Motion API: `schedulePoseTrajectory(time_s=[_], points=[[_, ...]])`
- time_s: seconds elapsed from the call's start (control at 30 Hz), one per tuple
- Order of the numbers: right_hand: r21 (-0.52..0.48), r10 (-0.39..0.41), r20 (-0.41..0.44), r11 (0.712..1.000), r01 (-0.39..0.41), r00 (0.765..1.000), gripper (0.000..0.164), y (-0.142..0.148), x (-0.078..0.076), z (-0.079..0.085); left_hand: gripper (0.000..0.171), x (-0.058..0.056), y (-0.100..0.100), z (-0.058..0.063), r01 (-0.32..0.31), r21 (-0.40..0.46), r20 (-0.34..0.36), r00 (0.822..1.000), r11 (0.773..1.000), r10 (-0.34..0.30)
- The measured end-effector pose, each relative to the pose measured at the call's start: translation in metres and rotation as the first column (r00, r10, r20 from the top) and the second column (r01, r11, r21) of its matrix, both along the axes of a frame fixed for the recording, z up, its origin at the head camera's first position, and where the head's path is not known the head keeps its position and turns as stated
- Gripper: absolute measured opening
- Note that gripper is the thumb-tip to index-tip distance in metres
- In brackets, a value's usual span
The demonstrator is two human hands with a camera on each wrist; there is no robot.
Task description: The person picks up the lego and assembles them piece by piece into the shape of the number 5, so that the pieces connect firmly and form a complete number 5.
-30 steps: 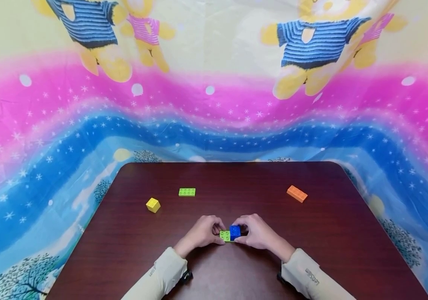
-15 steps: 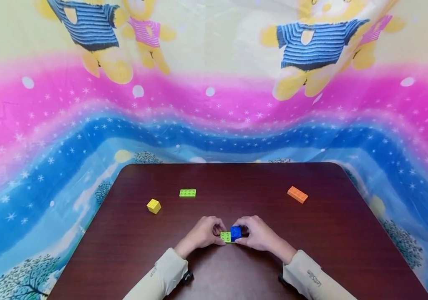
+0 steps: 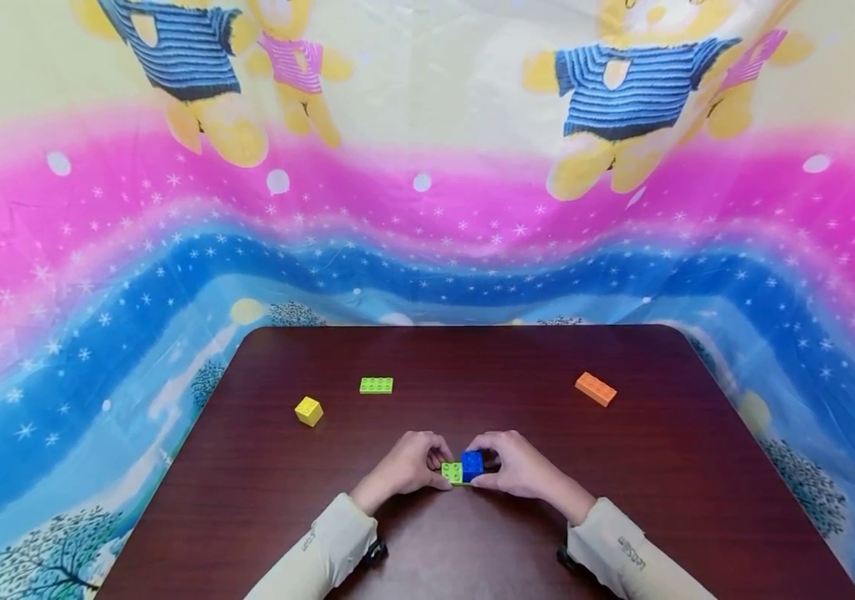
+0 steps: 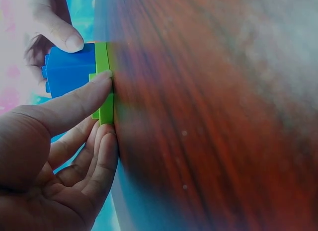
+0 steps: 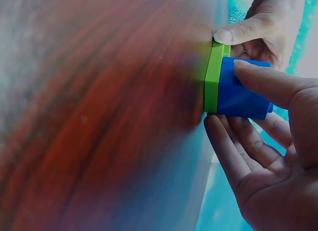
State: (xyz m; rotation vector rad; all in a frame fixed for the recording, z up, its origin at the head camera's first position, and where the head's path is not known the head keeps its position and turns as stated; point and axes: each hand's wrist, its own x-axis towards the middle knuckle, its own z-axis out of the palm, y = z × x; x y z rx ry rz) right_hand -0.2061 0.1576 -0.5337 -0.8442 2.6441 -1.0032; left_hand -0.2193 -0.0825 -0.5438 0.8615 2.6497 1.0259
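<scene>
In the head view, five blocks are on the counter (image 3: 472, 358): two green, one blue, one yellow, one orange. The left hand (image 3: 409, 462) pinches one green block (image 3: 452, 472); the right hand (image 3: 513, 467) grips the blue block (image 3: 472, 465), seated on its right end, four green studs showing beside it. Farther back lie the yellow block (image 3: 309, 411), the eight-stud green block (image 3: 377, 385) and the orange block (image 3: 596, 389). Both sleeves (image 3: 611, 542) carry lettering too small to read surely.

In the left wrist view, the left fingers are nearly closed, thumb against the green edge.

In the right wrist view, the right fingers are parted by the blue block's width, thumb on its side.
</scene>
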Motion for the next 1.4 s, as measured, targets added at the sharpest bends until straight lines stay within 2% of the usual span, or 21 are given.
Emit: schedulePoseTrajectory(time_s=[0.27, 0.63, 0.87, 1.13, 1.4], points=[[0.004, 0.022, 0.019, 1.000, -0.022, 1.000, 0.034, 0.002, 0.000, 0.004, 0.031, 0.000, 0.001, 0.000, -0.003, 0.002, 0.009, 1.000, 1.000, 0.003], [-0.029, 0.013, 0.047, 1.000, -0.011, 0.999, 0.033, 0.002, 0.001, 0.000, 0.030, 0.001, 0.000, -0.001, -0.011, -0.006, 0.017, 1.000, 1.000, 0.011], [-0.051, 0.036, 0.017, 0.998, -0.035, 0.999, 0.032, 0.001, 0.002, -0.001, 0.030, 0.002, 0.001, 0.001, -0.016, -0.009, 0.020, 1.000, 1.000, 0.017], [-0.021, 0.032, -0.030, 0.999, -0.033, 0.999, 0.033, 0.001, 0.003, -0.005, 0.030, 0.002, 0.001, 0.000, -0.016, 0.000, 0.019, 1.000, 1.000, 0.016], [-0.022, 0.026, -0.025, 0.999, -0.026, 0.999, 0.032, 0.001, 0.002, -0.007, 0.030, 0.002, 0.001, 0.000, -0.018, -0.004, 0.019, 1.000, 1.000, 0.018]])
